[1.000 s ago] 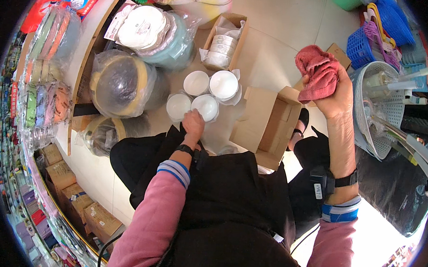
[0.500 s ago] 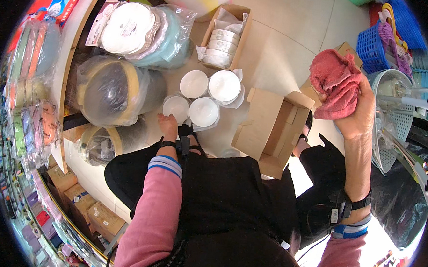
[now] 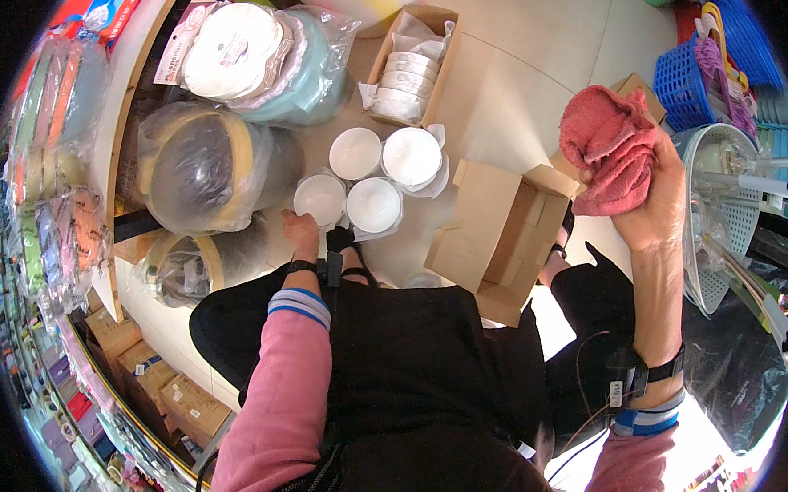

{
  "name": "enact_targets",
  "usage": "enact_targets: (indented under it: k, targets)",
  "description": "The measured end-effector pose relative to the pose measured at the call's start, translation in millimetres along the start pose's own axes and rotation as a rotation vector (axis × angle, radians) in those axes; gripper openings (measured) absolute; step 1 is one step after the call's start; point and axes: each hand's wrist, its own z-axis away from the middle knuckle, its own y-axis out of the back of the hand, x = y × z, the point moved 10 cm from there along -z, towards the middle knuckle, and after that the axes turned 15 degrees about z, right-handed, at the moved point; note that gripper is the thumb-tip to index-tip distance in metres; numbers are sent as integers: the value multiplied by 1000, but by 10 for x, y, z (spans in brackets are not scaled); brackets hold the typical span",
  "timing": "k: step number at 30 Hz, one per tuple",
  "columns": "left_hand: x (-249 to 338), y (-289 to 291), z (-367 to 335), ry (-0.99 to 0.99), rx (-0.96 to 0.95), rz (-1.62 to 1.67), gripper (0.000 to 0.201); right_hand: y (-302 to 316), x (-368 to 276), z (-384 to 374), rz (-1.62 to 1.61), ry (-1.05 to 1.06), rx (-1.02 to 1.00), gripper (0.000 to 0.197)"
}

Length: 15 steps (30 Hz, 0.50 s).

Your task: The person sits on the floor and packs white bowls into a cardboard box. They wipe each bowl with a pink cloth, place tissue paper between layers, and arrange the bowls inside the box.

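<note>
Four small white bowls would be several: they stand close together on the floor, some on white wrapping. My left hand [image 3: 302,233] has its fingers at the near rim of the nearest-left white bowl [image 3: 320,199]; part of the grip is hidden. Beside it sit another white bowl [image 3: 375,205], a farther-left bowl [image 3: 355,153] and a bowl on wrapping [image 3: 412,156]. My right hand [image 3: 660,202], raised at the right, is closed round a crumpled red cloth [image 3: 606,148].
An open, vacant-looking cardboard box [image 3: 476,216] lies between my feet and the bowls. Behind the bowls, a second box [image 3: 452,66] holds stacked wrapped white bowls. Bagged round goods [image 3: 206,169] stand left, by a shelf edge [image 3: 118,125]. A blue basket [image 3: 683,87] is at the far right.
My left hand has shifted slightly left along the bowl's near rim, and that bowl has moved a little left. The red cloth in my right hand has moved slightly left.
</note>
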Motion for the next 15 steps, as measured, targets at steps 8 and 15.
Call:
enact_targets:
  k: [8,15]
  targets:
    - [462,405,72,286,-41,435,39,-97,38,-2,74,-46,29,30]
    - [999,533,35,401,-137,636,34,-217,210,-36,63,-62,-25,26]
